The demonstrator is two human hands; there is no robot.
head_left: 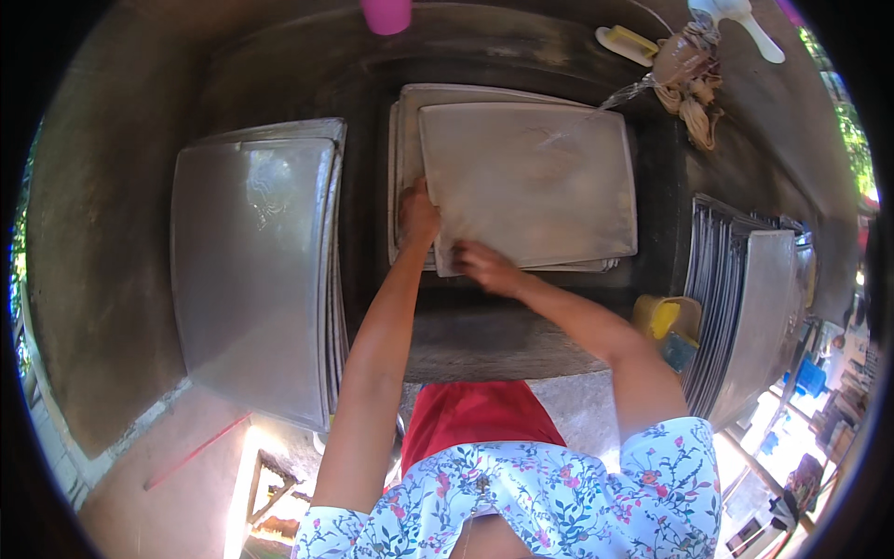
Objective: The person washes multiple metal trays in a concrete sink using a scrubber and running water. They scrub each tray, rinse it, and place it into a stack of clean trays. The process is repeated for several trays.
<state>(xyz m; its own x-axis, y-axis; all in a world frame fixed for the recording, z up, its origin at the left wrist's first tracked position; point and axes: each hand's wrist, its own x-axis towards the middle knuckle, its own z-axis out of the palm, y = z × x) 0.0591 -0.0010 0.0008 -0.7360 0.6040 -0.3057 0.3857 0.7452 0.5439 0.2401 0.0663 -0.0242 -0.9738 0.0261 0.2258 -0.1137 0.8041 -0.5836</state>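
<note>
A flat grey metal tray point(531, 182) lies on top of a stack of similar trays point(410, 102) in a dark concrete basin, slightly turned against those beneath. My left hand point(419, 216) is closed around the top tray's left edge, its fingertips partly hidden. At the tray's lower left corner is my right hand point(486, 268), its fingers smeared by motion; whether anything is in them does not show. A stream of water point(626, 91) falls onto the tray's far right corner from a spout wrapped in brown cloth point(689, 84).
More wet trays point(251, 270) lean in a pile at left. Several trays stand on edge in a row point(717, 289) at right, beside a yellowish container point(672, 319). A brush point(629, 44), a white-handled scoop point(740, 17) and a pink cup point(386, 14) sit along the far ledge.
</note>
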